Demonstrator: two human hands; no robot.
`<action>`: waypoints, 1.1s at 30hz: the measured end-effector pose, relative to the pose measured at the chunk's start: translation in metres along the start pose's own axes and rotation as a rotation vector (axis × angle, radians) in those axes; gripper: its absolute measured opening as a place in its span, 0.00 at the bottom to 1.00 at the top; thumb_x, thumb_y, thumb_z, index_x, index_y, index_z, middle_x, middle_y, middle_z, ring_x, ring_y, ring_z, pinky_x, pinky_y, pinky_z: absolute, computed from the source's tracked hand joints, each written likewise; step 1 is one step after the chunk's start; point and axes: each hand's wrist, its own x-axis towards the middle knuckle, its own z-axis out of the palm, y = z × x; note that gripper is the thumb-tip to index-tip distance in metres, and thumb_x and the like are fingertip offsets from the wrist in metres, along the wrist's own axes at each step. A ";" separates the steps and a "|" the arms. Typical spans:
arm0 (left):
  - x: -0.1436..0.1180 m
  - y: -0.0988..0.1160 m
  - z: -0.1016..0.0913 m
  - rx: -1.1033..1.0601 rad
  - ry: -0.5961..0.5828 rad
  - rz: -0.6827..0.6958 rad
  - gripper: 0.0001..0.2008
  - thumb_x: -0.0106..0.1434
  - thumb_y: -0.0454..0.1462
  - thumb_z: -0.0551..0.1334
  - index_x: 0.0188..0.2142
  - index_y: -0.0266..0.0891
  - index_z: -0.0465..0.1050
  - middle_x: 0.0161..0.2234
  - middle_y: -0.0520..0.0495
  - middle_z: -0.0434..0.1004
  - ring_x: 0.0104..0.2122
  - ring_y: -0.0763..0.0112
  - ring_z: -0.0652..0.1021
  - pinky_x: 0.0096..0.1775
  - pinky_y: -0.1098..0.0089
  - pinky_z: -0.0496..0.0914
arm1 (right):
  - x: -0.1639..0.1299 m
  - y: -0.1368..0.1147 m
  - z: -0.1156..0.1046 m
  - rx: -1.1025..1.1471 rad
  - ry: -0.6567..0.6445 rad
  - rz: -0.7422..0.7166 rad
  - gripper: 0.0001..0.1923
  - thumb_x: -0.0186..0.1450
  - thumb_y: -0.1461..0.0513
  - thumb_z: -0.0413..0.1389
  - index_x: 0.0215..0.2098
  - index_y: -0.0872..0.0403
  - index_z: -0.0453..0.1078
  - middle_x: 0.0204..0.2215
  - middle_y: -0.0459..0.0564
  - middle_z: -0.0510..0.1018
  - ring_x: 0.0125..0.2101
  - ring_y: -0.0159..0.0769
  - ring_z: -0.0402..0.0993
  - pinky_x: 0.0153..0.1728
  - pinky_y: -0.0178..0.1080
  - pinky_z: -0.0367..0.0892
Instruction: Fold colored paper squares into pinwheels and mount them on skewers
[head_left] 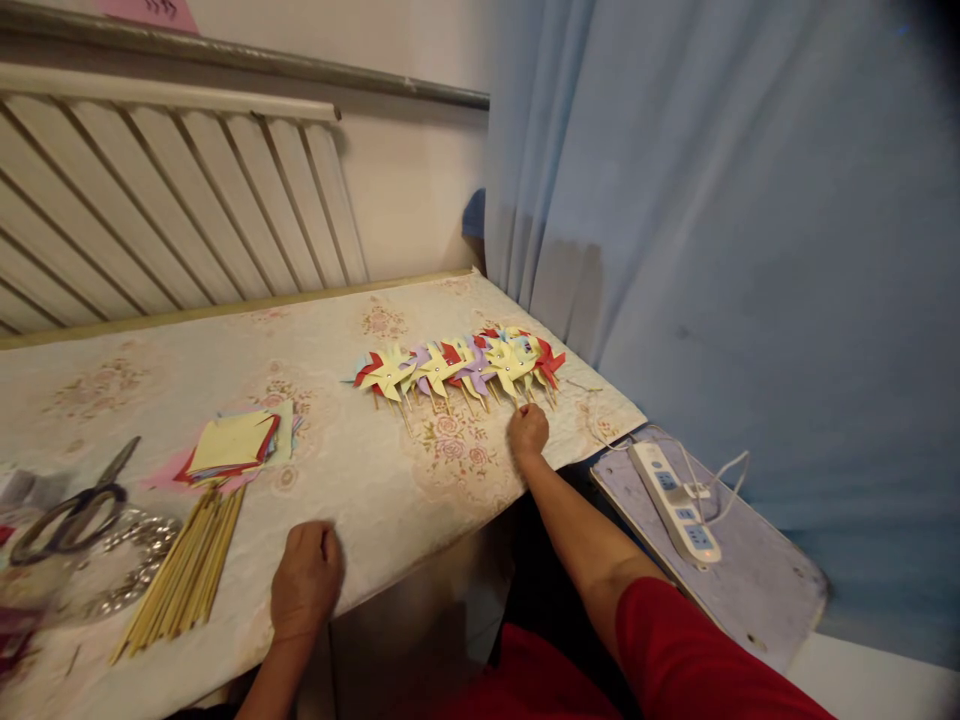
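My right hand [529,432] is closed round the stick of a yellow paper pinwheel [508,366], at the right end of a row. In that row, several pinwheels in yellow, red, purple and pale blue overlap, with their thin sticks pointing toward me. My left hand [306,580] rests as a loose fist by the table's front edge, with nothing visible in it. Nearest to it lies a bundle of thin wooden sticks [187,565]. Above the sticks sits a stack of coloured paper squares [234,444], yellow on top.
Scissors [79,515] lie at the left beside a ring of shiny metal pieces [142,560]. A flowered cloth [360,480] covers the table. Right of the table, a power strip [675,505] rests on a stool [765,570]. A blue curtain [712,250] hangs behind; a radiator [165,200] lines the wall.
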 end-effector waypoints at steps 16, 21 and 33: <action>-0.012 0.013 -0.006 -0.015 -0.071 -0.142 0.09 0.66 0.31 0.50 0.33 0.40 0.66 0.35 0.44 0.69 0.38 0.65 0.72 0.42 0.67 0.67 | -0.007 0.011 -0.006 0.073 0.010 0.041 0.11 0.54 0.63 0.51 0.33 0.57 0.72 0.28 0.55 0.76 0.31 0.43 0.68 0.38 0.42 0.62; -0.014 0.016 -0.010 -0.012 -0.097 -0.180 0.08 0.66 0.31 0.50 0.34 0.41 0.66 0.36 0.45 0.70 0.38 0.67 0.72 0.41 0.68 0.67 | -0.007 0.020 -0.006 0.123 0.058 0.079 0.09 0.54 0.63 0.51 0.31 0.55 0.70 0.27 0.52 0.74 0.30 0.42 0.67 0.38 0.43 0.63; -0.015 0.011 -0.009 -0.047 -0.168 -0.190 0.10 0.68 0.33 0.49 0.35 0.39 0.67 0.38 0.43 0.70 0.39 0.66 0.71 0.41 0.67 0.67 | -0.076 0.000 -0.025 0.157 -0.115 -0.076 0.09 0.55 0.59 0.50 0.30 0.53 0.69 0.26 0.49 0.73 0.29 0.41 0.67 0.38 0.42 0.62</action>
